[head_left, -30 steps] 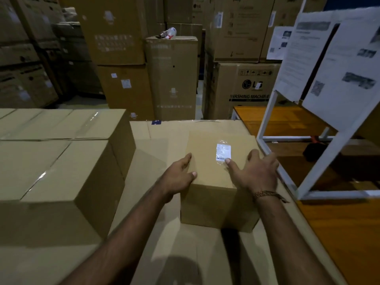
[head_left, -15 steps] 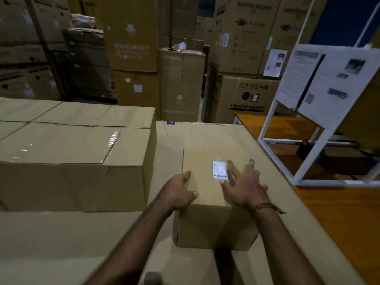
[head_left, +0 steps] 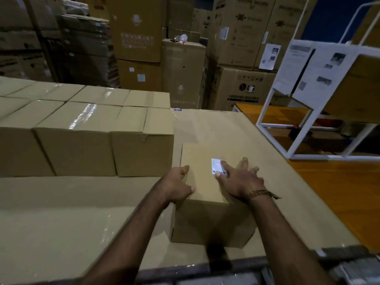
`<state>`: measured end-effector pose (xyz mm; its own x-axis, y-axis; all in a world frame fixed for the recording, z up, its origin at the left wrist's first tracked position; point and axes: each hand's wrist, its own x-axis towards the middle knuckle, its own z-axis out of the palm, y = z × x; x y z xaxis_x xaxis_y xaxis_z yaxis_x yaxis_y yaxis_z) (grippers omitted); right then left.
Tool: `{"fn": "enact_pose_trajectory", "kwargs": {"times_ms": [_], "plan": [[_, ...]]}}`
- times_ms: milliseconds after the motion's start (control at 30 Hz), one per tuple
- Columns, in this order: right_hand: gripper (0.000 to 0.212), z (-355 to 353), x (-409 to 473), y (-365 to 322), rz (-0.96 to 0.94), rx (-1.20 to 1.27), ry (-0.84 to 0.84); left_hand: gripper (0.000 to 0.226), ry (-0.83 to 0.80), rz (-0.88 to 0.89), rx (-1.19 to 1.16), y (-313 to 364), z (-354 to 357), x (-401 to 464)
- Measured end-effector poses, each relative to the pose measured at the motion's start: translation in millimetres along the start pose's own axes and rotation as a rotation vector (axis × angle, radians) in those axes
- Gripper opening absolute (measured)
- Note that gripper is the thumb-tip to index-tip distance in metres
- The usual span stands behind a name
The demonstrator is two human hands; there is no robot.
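A small brown cardboard box with a white barcode label on top sits on a wide flat cardboard surface, near its front edge. My left hand grips the box's left top edge, thumb on the top face and fingers curled down the side. Spread flat on the top lies my right hand, fingers straight, with the index finger and thumb at the label. A braided band circles my right wrist.
A row of taped cardboard boxes stands to the left, close to the small box. A white metal frame hung with printed sheets stands on an orange table at right. Tall stacked cartons, one marked washing machine, fill the background.
The box now sits nearer to me and to the front edge of the surface. My right hand has shifted from the box's right top corner to lie spread on the top.
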<state>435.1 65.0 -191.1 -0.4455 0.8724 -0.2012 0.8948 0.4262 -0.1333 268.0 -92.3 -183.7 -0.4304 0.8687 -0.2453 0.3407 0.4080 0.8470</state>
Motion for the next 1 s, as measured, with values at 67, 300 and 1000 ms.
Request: {"fn": "enact_pose_trajectory", "kwargs": {"times_ms": [67, 300, 1000], "plan": [[0.062, 7, -19, -16, -0.015, -0.003, 0.024, 0.088, 0.004, -0.021, 0.019, -8, -11, -21], [0.05, 29, -65, -72, -0.099, -0.054, 0.084, 0.09, 0.03, -0.109, 0.013, -40, -55, -77], [0.052, 59, -102, -199, -0.141, -0.063, 0.021, 0.034, 0.385, 0.311, 0.423, -117, -113, -56]]}}
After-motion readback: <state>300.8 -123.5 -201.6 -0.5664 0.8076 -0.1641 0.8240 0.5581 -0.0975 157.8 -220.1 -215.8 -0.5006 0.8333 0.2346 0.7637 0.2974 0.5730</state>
